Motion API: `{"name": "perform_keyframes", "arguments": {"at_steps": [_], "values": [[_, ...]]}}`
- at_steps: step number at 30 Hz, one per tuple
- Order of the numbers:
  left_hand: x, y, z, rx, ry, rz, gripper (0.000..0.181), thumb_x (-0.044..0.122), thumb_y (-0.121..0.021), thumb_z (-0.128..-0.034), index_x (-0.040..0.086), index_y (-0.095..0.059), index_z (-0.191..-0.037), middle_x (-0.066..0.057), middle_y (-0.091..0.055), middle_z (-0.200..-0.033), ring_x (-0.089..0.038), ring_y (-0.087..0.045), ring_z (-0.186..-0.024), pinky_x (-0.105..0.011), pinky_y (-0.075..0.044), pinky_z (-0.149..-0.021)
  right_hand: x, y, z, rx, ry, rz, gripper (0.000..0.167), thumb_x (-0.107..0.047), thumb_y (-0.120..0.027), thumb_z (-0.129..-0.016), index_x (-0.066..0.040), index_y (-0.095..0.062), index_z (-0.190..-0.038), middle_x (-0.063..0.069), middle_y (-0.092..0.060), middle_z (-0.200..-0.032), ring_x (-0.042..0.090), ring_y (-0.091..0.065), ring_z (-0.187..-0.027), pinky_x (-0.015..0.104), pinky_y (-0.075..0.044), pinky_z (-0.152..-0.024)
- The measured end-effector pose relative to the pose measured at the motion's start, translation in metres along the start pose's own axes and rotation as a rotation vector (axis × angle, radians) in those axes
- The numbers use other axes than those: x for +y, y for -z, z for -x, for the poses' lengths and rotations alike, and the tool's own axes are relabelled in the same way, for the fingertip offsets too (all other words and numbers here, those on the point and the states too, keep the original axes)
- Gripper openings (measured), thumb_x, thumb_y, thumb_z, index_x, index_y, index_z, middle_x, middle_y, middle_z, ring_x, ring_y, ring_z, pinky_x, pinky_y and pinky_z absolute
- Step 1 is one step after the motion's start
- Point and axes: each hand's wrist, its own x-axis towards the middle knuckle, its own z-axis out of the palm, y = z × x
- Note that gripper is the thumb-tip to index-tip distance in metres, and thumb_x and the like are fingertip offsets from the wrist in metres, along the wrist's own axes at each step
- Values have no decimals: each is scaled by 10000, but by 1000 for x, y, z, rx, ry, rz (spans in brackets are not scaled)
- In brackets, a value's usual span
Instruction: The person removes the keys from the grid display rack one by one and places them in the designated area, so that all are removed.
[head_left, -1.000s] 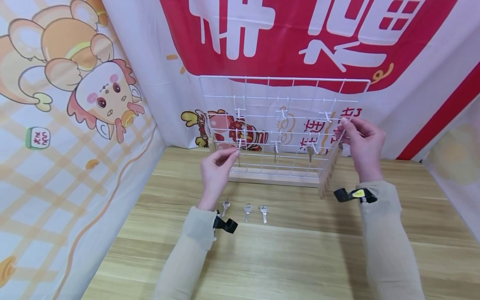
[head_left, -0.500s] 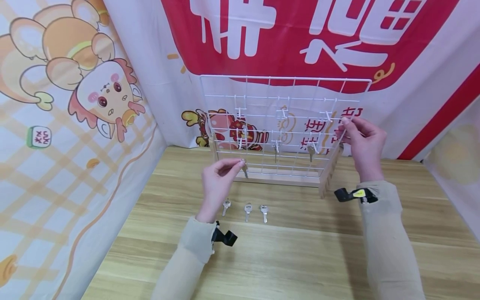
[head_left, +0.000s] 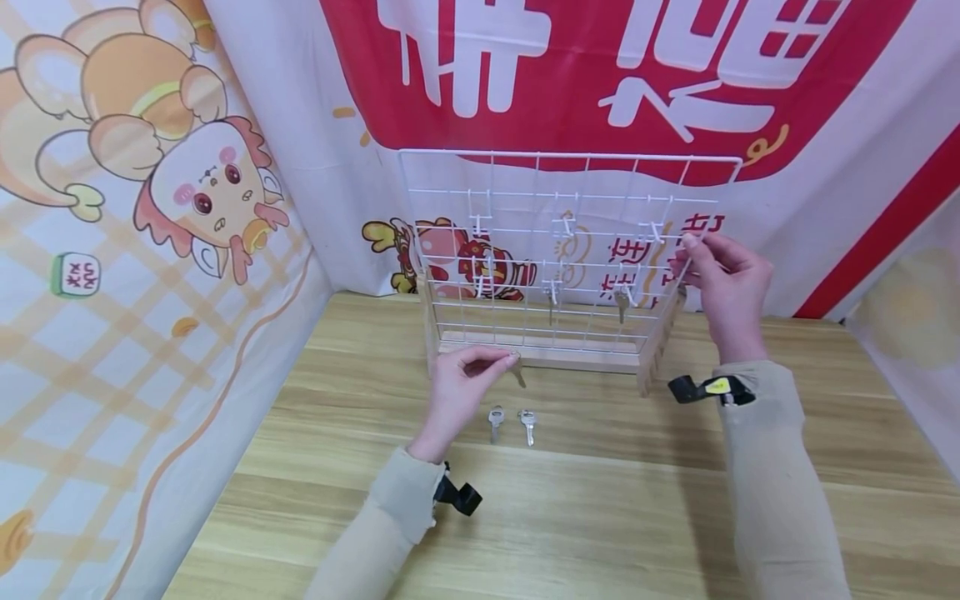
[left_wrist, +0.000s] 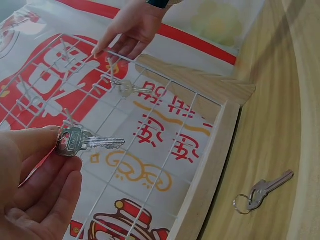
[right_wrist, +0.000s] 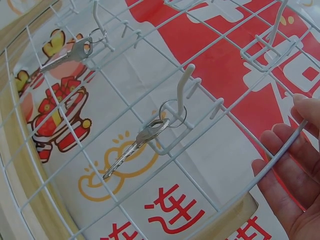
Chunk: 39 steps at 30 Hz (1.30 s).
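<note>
The left hand [head_left: 467,385] pinches a key [head_left: 519,373] by its head between thumb and forefinger, just in front of the rack's wooden base; in the left wrist view this key [left_wrist: 90,142] points right. At the rack's right edge the right hand [head_left: 731,283] grips the white wire grid [head_left: 585,156], also seen as fingers [right_wrist: 285,170] round the edge wire. Two keys hang on hooks of the lower row: one at the middle [head_left: 551,305], one at the right [head_left: 622,305]. The lower-left hook [head_left: 483,286] holds no key.
Two keys, a left one [head_left: 496,423] and a right one [head_left: 528,427], lie on the wooden table [head_left: 570,517] in front of the rack. Three hooks without keys are on the upper row. Printed cloth [head_left: 360,75] stands behind and at the left.
The left hand has moved from the lower-left hook down and toward the right, with a key in its fingers. That key has come off the hook. The right hand has stayed on the grid.
</note>
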Motion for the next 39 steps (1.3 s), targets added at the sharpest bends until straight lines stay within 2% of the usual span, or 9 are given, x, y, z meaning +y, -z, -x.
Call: {"name": "perform_keyframes", "arguments": {"at_steps": [13,24,32,39], "values": [[-15,-23,8,-153,82,-150,76,225,-805,-904,165,-801,-950,90,-753,-929,-100,-699,-801,-285,-592,-722,1,0,-1,6,2,22,425,-366,-793,-874,-142,-751,-1233,109,-721,-1088,185,-712,-938,209,-563,-789],[-32,-39,9,-286,161,-211,81,236,-786,-918,199,-792,-989,120,-728,-920,-90,-675,-783,-262,-579,-688,2,0,-1,16,5,22,432,-366,-791,-871,-129,-751,-1230,100,-721,-1070,188,-709,-933,219,-565,-791],[-47,-51,5,-310,196,-235,63,205,-806,-897,173,-794,-950,114,-714,-862,-101,-658,-742,-257,-568,-648,2,0,-1,20,2,20,426,-368,-791,-870,-134,-754,-1224,98,-723,-1068,190,-709,-936,208,-566,-784],[-53,-61,4,-329,239,-275,45,174,-808,-895,149,-793,-929,106,-705,-842,-81,-641,-704,-244,-562,-607,-1,-1,0,8,-16,13,429,-366,-794,-870,-141,-750,-1234,114,-715,-1099,193,-712,-949,209,-562,-791]]}}
